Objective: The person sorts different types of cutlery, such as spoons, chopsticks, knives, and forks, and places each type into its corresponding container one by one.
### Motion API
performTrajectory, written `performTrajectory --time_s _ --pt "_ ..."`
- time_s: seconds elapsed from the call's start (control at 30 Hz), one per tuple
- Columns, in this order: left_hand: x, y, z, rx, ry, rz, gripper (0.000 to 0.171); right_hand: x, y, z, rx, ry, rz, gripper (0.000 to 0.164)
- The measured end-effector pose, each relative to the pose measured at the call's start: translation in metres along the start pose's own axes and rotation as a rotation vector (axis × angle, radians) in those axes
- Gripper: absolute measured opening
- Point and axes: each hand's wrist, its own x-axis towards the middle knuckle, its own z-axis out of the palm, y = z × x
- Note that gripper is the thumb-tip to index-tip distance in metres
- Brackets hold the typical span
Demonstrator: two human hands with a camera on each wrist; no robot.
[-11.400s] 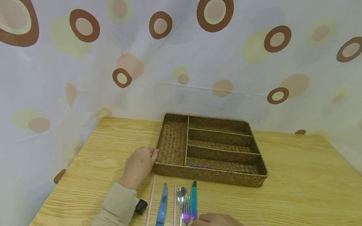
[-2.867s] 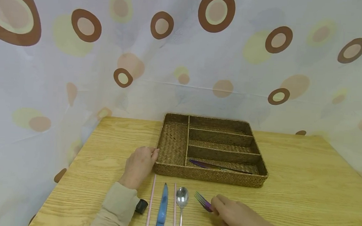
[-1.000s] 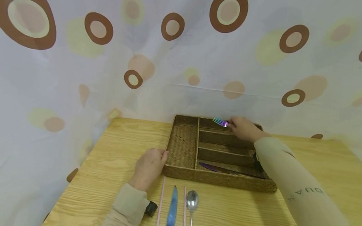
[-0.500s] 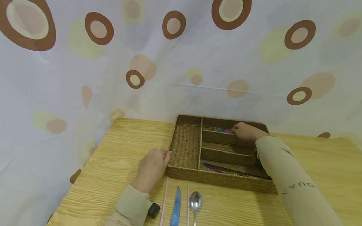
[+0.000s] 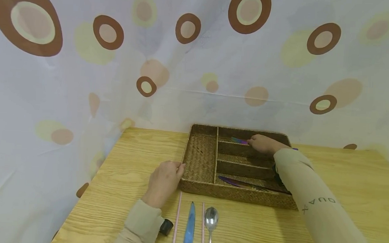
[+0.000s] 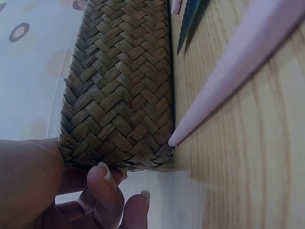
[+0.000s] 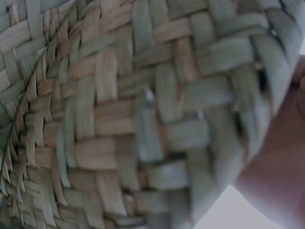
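A brown woven tray (image 5: 240,193) with several compartments stands on the wooden table. My left hand (image 5: 164,181) grips its left wall near the front corner; in the left wrist view the fingertips (image 6: 107,183) curl against the woven side. Over the back right compartment, my right hand (image 5: 265,143) pinches a purple-blue iridescent fork (image 5: 238,140), tines to the left. The fork's handle end shows past the hand at the tray's right rim. A dark purple knife (image 5: 235,182) lies in the front right compartment. Woven wall (image 7: 143,114) fills most of the right wrist view.
In front of the tray lie a pink chopstick (image 5: 176,224), a blue knife (image 5: 189,229), a second pink chopstick (image 6: 228,67) and a silver spoon (image 5: 211,219). A patterned curtain (image 5: 184,69) hangs behind the table (image 5: 139,148).
The right hand has carried the fork from the table's front to the back compartment and lowered it there. The left hand stays on the tray. The view has shifted slightly.
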Motion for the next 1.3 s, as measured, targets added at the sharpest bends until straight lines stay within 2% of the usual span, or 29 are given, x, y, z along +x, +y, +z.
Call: performTrajectory --time_s 0.17,0.37,0.6,0.77,0.93,1.1,1.3 --pt "0.000 0.000 0.001 0.002 0.007 0.005 0.031 0.001 0.002 0.002 0.014 0.036 -0.025 0.049" --pt "0.000 -0.001 0.001 -0.001 0.007 0.009 0.034 -0.002 0.000 0.001 0.060 0.108 -0.036 0.038" --pt "0.001 0.000 0.001 -0.005 -0.001 0.000 0.033 -0.002 0.000 0.002 -0.023 0.143 -0.040 0.031" --pt "0.001 -0.001 0.000 -0.010 0.007 0.001 0.037 0.005 0.001 0.005 -0.090 0.134 -0.053 0.036" --pt "0.001 0.001 0.000 -0.006 0.015 0.012 0.032 0.007 0.005 0.007 -0.128 0.143 -0.053 0.047" --pt "0.000 0.001 0.000 0.001 0.002 0.015 0.031 0.002 0.006 0.009 -0.115 0.200 -0.072 0.049" --pt "0.000 0.001 -0.001 -0.001 -0.005 -0.015 0.035 -0.007 0.002 0.012 -0.139 0.308 -0.152 0.031"
